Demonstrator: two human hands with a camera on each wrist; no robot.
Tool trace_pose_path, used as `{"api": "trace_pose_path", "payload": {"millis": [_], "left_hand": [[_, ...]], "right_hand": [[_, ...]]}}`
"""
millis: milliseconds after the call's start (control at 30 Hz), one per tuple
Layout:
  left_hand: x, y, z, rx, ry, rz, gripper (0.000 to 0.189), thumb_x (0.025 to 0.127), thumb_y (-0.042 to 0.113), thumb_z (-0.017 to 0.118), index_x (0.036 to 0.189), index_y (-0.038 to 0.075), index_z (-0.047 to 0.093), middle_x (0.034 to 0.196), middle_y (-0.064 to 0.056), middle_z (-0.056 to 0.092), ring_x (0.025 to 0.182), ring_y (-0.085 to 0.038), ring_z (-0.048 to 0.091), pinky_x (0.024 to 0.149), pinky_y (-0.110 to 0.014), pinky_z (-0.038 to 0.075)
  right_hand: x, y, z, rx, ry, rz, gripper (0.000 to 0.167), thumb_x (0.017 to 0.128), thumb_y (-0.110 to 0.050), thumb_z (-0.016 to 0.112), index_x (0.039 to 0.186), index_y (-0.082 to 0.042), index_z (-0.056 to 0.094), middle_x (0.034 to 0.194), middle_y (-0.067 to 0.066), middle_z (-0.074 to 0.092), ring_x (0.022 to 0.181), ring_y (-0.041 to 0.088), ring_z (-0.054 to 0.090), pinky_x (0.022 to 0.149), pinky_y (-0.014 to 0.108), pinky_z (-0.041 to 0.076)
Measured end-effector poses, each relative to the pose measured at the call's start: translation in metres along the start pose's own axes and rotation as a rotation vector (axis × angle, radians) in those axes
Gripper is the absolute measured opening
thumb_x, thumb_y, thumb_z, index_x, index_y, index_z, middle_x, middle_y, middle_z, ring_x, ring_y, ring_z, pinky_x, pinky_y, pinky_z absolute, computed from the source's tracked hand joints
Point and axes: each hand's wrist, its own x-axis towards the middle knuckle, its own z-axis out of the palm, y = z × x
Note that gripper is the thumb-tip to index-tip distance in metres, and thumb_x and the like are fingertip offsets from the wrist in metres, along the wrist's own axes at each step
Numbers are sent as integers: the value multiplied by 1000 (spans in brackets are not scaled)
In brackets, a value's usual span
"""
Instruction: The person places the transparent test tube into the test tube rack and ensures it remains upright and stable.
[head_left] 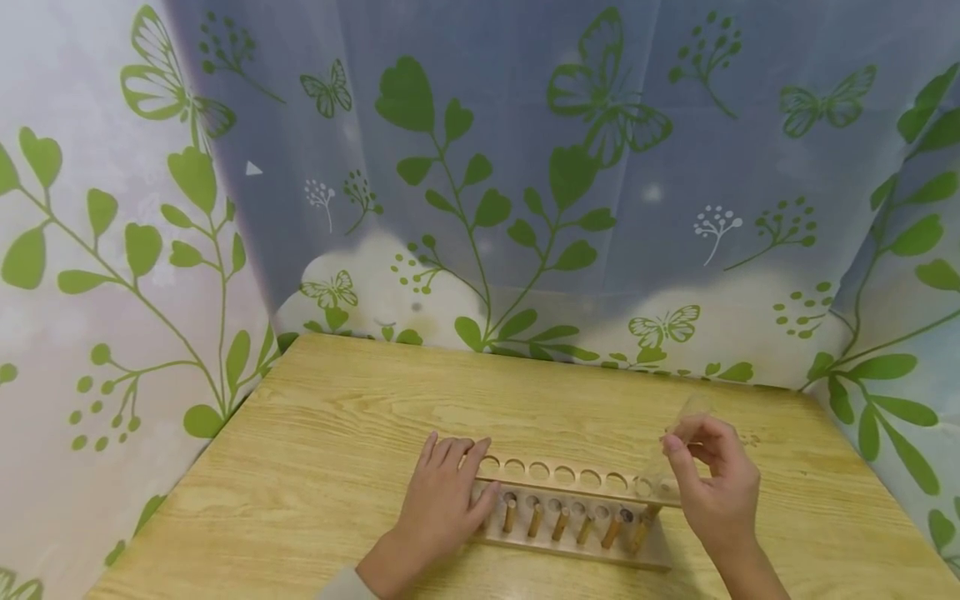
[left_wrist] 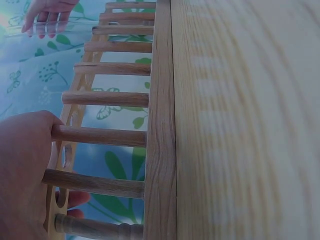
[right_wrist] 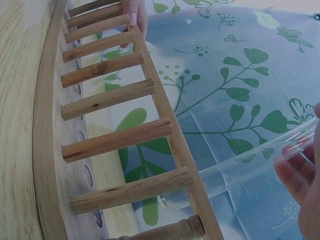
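Observation:
A wooden test tube rack [head_left: 573,546] stands on the table, with a row of round holes in its top rail and upright pegs below. My left hand [head_left: 442,492] grips the left end of the top rail, thumb in front; fingertips show behind the rail in the left wrist view. At the rack's right end, my right hand [head_left: 720,479] pinches a clear test tube [right_wrist: 242,162] by its upper part. The tube slants down to the rail, its rounded end just below it. Whether that end goes through a hole or behind the rail, I cannot tell.
The wood-grain table [head_left: 360,400] extends around the rack on all sides. A cloth [head_left: 480,250] printed with green leaves and butterflies hangs behind the table and along both sides. Small, faint marks lie on the tabletop right of the right hand, too blurred to tell.

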Motion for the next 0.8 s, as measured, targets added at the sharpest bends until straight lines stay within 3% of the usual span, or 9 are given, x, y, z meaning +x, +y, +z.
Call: {"api": "trace_pose_path", "payload": {"millis": [100, 333, 567, 800], "left_hand": [[1, 0, 0, -2, -3, -1, 49, 95, 43, 55, 133, 13, 57, 115, -3, 59, 113, -24, 54, 109, -57, 31], [1, 0, -1, -9, -10, -5, 48, 95, 42, 55, 133, 12, 57, 116, -3, 59, 113, -24, 54, 109, -58, 31], [1, 0, -1, -1, -15, -7, 48, 95, 42, 55, 133, 14, 57, 116, -3, 59, 114, -23, 54, 109, -57, 31], [1, 0, 0, 5, -21, -8, 49, 95, 43, 54, 133, 13, 57, 117, -2, 59, 114, -23, 53, 109, -57, 31]], "right_hand": [[0, 0, 0, 12, 3, -13, 21, 91, 6, 60, 93, 23, 49, 82, 9, 59, 78, 4, 61, 70, 10, 50], [0, 0, 0, 31, 14, -23, 13, 90, 13, 57, 91, 23, 48, 83, 3, 61, 76, 6, 61, 68, 9, 49], [0, -1, 1, 17, 22, -16, 20, 91, 6, 60, 91, 23, 50, 83, 6, 61, 77, 3, 61, 69, 9, 50], [0, 0, 2, -2, 19, -9, 12, 85, 15, 61, 89, 22, 52, 83, 3, 61, 77, 2, 61, 69, 9, 50]]}}
